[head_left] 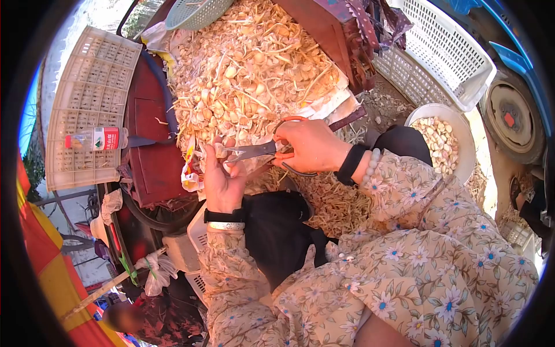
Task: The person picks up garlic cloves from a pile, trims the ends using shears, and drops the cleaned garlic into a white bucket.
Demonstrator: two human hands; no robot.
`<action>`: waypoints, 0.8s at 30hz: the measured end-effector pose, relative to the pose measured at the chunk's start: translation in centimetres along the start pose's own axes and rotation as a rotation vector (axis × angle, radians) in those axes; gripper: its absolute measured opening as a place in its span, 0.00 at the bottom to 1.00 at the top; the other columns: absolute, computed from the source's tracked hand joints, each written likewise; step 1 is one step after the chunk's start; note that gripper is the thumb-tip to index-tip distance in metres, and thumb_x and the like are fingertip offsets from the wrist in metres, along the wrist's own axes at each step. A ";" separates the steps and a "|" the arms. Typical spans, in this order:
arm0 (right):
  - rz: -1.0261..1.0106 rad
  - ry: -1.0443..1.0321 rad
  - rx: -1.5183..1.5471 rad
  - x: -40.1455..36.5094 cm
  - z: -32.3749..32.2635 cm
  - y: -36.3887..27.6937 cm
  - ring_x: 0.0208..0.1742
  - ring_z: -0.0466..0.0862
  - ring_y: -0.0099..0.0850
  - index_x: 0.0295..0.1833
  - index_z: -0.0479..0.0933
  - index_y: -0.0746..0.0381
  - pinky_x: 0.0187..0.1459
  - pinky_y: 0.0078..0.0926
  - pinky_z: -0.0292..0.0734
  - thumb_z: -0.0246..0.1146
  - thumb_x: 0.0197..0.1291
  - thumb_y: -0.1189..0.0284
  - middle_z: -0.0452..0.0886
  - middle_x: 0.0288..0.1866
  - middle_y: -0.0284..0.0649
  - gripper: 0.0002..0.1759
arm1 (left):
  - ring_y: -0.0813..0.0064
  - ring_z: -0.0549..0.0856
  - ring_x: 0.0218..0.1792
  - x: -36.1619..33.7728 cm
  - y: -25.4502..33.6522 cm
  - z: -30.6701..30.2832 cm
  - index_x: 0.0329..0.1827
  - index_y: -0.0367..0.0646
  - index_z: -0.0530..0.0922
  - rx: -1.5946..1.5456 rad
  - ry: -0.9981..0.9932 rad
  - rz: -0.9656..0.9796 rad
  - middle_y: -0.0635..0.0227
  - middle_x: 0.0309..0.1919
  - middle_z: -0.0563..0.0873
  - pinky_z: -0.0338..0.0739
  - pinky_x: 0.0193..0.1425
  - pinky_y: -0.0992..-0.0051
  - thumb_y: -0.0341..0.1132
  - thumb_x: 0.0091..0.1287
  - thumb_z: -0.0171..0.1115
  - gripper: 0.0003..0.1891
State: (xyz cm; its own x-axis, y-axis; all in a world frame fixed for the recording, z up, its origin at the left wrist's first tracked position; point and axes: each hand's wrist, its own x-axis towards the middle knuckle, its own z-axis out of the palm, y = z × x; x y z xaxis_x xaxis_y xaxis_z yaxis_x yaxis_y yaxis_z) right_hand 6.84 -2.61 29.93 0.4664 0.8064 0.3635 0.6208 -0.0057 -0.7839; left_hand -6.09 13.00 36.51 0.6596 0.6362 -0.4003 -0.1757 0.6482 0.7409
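My right hand (315, 143) is wrapped round the handles of a pair of scissors (254, 151), whose blades point left. The blades reach to the fingertips of my left hand (224, 184). Pinched there between thumb and fingers is a small pale garlic piece (220, 151), partly hidden by the fingers. Just beyond both hands lies a big heap of garlic (231, 95), with loose cloves, dry stalks and papery skins mixed together.
Right of me stands a white bucket (412, 120) with garlic cloves in it; behind it is a white plastic crate (442, 46). A bottle (107, 139) lies on an upturned beige crate (87, 104) at left. A green basket (196, 14) sits at the heap's far edge.
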 end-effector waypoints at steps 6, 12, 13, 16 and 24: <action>0.079 0.030 -0.111 0.2 -0.2 -0.5 0.41 0.81 0.40 0.37 0.77 0.62 0.41 0.36 0.75 0.65 0.46 0.58 0.81 0.32 0.42 0.19 | 0.81 0.71 0.27 -0.8 -1.2 1.0 0.50 0.43 0.70 -0.063 -0.012 -0.048 0.62 0.41 0.79 0.66 0.25 0.84 0.42 0.70 0.49 0.14; 0.160 0.014 -0.069 0.3 -0.2 -0.2 0.42 0.80 0.42 0.38 0.77 0.62 0.41 0.38 0.75 0.66 0.47 0.55 0.80 0.33 0.44 0.22 | 0.81 0.72 0.30 -1.0 -1.6 0.6 0.48 0.35 0.70 -0.073 -0.033 -0.024 0.59 0.43 0.76 0.67 0.27 0.87 0.34 0.70 0.50 0.11; 0.156 0.009 -0.069 0.3 -0.2 -0.2 0.42 0.80 0.42 0.39 0.77 0.62 0.41 0.38 0.75 0.66 0.47 0.55 0.80 0.33 0.44 0.22 | 0.81 0.72 0.31 -1.0 -1.5 0.3 0.47 0.36 0.71 -0.064 -0.037 -0.024 0.61 0.42 0.77 0.69 0.30 0.87 0.34 0.69 0.51 0.10; 0.129 0.013 -0.032 0.1 -0.3 -0.3 0.38 0.80 0.43 0.37 0.75 0.64 0.38 0.37 0.75 0.68 0.46 0.56 0.79 0.35 0.45 0.22 | 0.81 0.75 0.33 -1.0 -1.3 -0.2 0.45 0.38 0.74 0.006 -0.058 0.012 0.67 0.40 0.80 0.72 0.37 0.87 0.33 0.67 0.54 0.08; 0.083 -0.016 -0.042 -0.2 -0.9 -1.4 0.39 0.81 0.43 0.37 0.75 0.63 0.40 0.38 0.75 0.67 0.46 0.57 0.80 0.32 0.44 0.21 | 0.80 0.71 0.30 -2.3 -2.0 0.4 0.46 0.36 0.71 0.052 -0.180 0.135 0.66 0.36 0.77 0.67 0.29 0.86 0.30 0.67 0.53 0.08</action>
State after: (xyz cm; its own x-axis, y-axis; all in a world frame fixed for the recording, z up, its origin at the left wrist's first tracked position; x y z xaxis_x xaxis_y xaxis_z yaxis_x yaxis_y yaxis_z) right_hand 6.41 -3.31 31.38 0.5074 0.8117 0.2893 0.6062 -0.0977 -0.7893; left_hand -6.93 10.07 36.17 0.7534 0.6277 -0.1960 -0.2363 0.5365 0.8102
